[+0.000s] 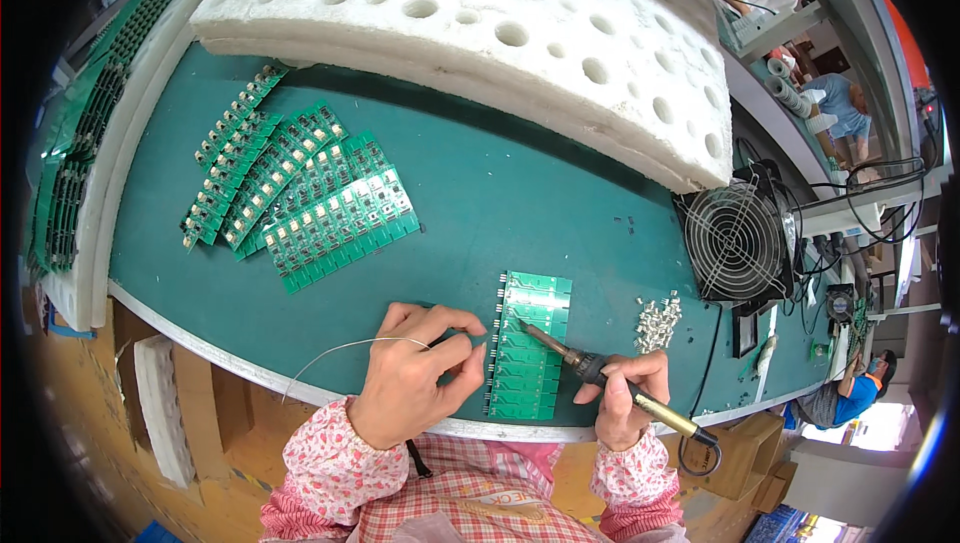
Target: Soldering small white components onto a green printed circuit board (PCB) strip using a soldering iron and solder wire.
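as the right hand (622, 398) grips a soldering iron (590, 371), tip on the green circuit board (528, 345) at lower centre | left hand (410, 378) pinches solder wire (340, 348) beside the board | step: soldering a joint, seemingly | next: likely feeding wire to the tip, steadily

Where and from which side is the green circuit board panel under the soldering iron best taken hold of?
Probably the green circuit board panel by its bare right long edge, grip coming from the right. It lies flat on the green table. The left hand with solder wire crowds the left edge; the soldering iron in the right hand crosses its upper part.
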`<state>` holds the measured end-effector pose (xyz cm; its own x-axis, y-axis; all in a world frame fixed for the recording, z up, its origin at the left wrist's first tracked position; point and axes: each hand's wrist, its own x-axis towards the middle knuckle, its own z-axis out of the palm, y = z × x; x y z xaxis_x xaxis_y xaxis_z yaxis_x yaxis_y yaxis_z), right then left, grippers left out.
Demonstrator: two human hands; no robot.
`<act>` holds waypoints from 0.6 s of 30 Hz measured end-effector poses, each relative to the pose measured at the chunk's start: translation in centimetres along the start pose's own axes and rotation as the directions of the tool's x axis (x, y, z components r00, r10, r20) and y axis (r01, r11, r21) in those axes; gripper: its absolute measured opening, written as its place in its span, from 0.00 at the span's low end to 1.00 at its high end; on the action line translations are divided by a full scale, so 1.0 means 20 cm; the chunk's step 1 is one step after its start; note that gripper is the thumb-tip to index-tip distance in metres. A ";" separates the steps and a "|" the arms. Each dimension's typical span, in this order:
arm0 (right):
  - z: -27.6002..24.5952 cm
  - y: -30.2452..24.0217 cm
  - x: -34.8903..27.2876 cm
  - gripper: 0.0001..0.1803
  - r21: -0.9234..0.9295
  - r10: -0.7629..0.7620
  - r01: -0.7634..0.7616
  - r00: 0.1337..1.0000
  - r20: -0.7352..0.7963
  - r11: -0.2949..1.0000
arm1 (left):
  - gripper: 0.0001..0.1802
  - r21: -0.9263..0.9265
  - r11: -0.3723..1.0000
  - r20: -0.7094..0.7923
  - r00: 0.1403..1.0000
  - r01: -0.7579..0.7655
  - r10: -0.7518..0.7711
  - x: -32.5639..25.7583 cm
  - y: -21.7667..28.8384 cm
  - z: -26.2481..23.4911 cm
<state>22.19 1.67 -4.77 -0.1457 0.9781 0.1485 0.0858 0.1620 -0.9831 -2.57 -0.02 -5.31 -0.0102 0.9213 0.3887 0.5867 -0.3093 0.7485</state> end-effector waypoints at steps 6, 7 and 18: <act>0.00 0.00 0.01 0.10 -0.062 -0.048 0.052 0.997 0.068 0.997 | 0.11 0.000 1.000 0.021 1.000 0.006 -0.006 0.01 0.00 0.01; 0.00 0.00 0.01 0.10 -0.068 -0.046 0.051 0.996 0.075 0.996 | 0.12 -0.008 1.000 0.023 1.000 0.015 -0.015 0.01 0.00 0.01; 0.01 0.01 0.02 0.09 -0.031 -0.022 0.024 0.997 0.068 0.999 | 0.11 0.025 0.999 0.036 0.999 -0.022 0.021 0.02 -0.01 0.02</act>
<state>21.90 1.97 -4.93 -0.2144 0.9631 0.1627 0.1123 0.1897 -0.9754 -2.25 0.50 -5.49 0.0314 0.9226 0.3844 0.6066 -0.3233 0.7263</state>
